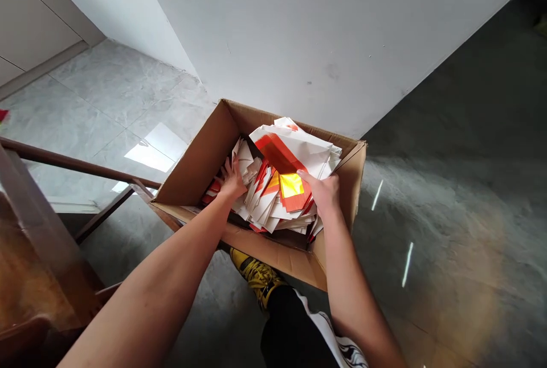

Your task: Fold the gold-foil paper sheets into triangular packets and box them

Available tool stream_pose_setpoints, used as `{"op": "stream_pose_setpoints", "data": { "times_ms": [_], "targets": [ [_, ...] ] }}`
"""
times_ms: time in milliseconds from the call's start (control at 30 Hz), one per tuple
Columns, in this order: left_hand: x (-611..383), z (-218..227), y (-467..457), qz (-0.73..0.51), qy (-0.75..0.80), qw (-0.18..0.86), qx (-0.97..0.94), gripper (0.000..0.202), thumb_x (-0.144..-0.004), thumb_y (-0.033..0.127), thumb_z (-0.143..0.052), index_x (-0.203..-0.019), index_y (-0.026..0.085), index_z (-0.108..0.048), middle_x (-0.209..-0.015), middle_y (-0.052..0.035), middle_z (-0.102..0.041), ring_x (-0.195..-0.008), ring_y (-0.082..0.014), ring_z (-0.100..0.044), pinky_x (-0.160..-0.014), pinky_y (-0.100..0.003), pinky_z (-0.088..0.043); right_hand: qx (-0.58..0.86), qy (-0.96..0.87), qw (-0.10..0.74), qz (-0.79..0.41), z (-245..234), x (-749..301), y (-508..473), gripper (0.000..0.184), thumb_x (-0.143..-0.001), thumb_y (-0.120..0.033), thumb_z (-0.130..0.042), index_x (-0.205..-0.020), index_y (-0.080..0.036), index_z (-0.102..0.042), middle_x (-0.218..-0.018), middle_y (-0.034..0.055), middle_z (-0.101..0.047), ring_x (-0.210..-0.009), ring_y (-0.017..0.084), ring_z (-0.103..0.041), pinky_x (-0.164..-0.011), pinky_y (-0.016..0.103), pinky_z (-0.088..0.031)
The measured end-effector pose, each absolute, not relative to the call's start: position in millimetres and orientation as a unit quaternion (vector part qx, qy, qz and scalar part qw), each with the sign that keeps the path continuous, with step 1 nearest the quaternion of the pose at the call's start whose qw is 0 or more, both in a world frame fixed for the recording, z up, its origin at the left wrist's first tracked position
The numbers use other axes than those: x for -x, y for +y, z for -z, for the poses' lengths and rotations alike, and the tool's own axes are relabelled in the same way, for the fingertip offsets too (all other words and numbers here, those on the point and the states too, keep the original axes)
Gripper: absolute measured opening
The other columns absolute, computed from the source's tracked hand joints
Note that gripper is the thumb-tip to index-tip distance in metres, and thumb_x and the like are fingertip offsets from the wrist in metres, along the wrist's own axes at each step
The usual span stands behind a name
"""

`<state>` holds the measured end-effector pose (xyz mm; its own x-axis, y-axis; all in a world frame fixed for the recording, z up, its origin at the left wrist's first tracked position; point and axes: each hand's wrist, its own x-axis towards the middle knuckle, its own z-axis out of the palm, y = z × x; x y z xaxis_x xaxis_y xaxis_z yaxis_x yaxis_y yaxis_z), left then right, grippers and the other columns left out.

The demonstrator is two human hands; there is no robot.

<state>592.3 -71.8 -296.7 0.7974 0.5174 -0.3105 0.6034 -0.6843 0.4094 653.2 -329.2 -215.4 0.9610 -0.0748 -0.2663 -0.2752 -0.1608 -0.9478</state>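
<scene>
1 open cardboard box (200,151) sits on the floor, in front of the person, w/ 2 bare forearms reaching down into it. Inside the box: a loose pile of paper sheets (273,208), far too many to count, mostly white w/ red & orange printing, lying at mixed angles, some fanned on edge. 1 red-printed top sheet (273,154) lies across the pile, and 1 gold foil square (292,185) shows near the box's middle.

Left hand (231,179): open, fingers spread, pressed into the left side of the pile. Right hand (321,192): curled over the sheets right next to the gold foil square, fingers bent at the pile's edge; prob. pinching a few sheets, but the view's poor & I can't tell if it's really gripping.

Around the box: 1 white wall (299,43) just beyond it, gray tile floor (106,94) to its left, 1 wooden handrail (72,162) also left. Below the box's near edge: 1 yellow-and-black sneaker (256,274), and black shorts w/ white trim (290,328).
</scene>
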Motion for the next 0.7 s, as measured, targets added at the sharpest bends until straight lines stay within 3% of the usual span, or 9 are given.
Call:
{"op": "stream_pose_setpoints", "data": {
  "times_ms": [100,267,433,500,633,700],
  "targets": [
    [-596.8,300.3,-71.1,0.073,0.291,0.25,-0.921,0.121,-0.066,0.011,-0.08,-0.166,0.033,-0.016,-0.175,-0.016,-0.017,-0.156,-0.0507,-0.027,-0.122,-0.07,-0.027,0.775,0.103,0.619,-0.082,211.1,-653.1,-328.9,0.044,-0.063,-0.042,-0.088,-0.096,-0.013,-0.08,-0.1,0.0127,-0.083,-0.091,0.032,-0.078,-0.075,0.036,-0.062],
    [-598.9,294.0,-69.2,0.008,0.303,0.269,-0.914,0.093,-0.085,0.015,-0.067,-0.162,0.031,-0.019,-0.161,-0.0143,-0.044,-0.144,-0.0369,-0.05,-0.115,-0.052,-0.043,0.795,0.091,0.592,-0.096,207.3,-652.4,-327.2,0.04,-0.065,-0.041,-0.087,-0.093,-0.014,-0.08,-0.097,0.0116,-0.083,-0.088,0.03,-0.078,-0.075,0.036,-0.061],
    [-599.1,278.2,-53.7,-0.074,0.395,0.27,-0.875,0.074,-0.092,0.013,-0.056,-0.156,0.019,-0.018,-0.134,-0.0179,-0.065,-0.118,-0.0337,-0.068,-0.101,-0.048,-0.05,0.802,0.101,0.581,-0.095,213.6,-653.2,-328.2,0.041,-0.062,-0.046,-0.09,-0.087,-0.014,-0.08,-0.092,0.0125,-0.082,-0.083,0.031,-0.077,-0.069,0.035,-0.06],
    [-600.5,270.6,-40.2,-0.087,0.412,0.264,-0.868,0.069,-0.093,0.013,-0.053,-0.154,0.016,-0.022,-0.132,-0.0189,-0.066,-0.118,-0.0325,-0.067,-0.101,-0.045,-0.05,0.801,0.096,0.583,-0.096,214.7,-653.9,-328.7,0.04,-0.062,-0.045,-0.09,-0.085,-0.014,-0.08,-0.091,0.0127,-0.082,-0.084,0.032,-0.078,-0.07,0.035,-0.06],
    [-601.2,267.3,-18.9,-0.022,0.381,0.293,-0.877,0.056,-0.085,0.021,-0.069,-0.138,0.02,-0.052,-0.126,-0.0115,-0.072,-0.115,-0.0302,-0.07,-0.095,-0.037,-0.054,0.8,0.103,0.583,-0.098,214.4,-654.6,-329.2,0.039,-0.064,-0.045,-0.088,-0.087,-0.014,-0.081,-0.091,0.0136,-0.082,-0.084,0.032,-0.078,-0.068,0.035,-0.059],
    [-598.7,275.8,-18.9,0.032,0.352,0.311,-0.882,0.065,-0.076,0.024,-0.079,-0.137,0.021,-0.056,-0.127,-0.0097,-0.073,-0.115,-0.0298,-0.07,-0.096,-0.035,-0.055,0.8,0.1,0.585,-0.091,213.9,-654.2,-329.0,0.04,-0.064,-0.044,-0.088,-0.089,-0.013,-0.081,-0.093,0.0137,-0.082,-0.085,0.032,-0.078,-0.069,0.035,-0.059]
  ]
}}
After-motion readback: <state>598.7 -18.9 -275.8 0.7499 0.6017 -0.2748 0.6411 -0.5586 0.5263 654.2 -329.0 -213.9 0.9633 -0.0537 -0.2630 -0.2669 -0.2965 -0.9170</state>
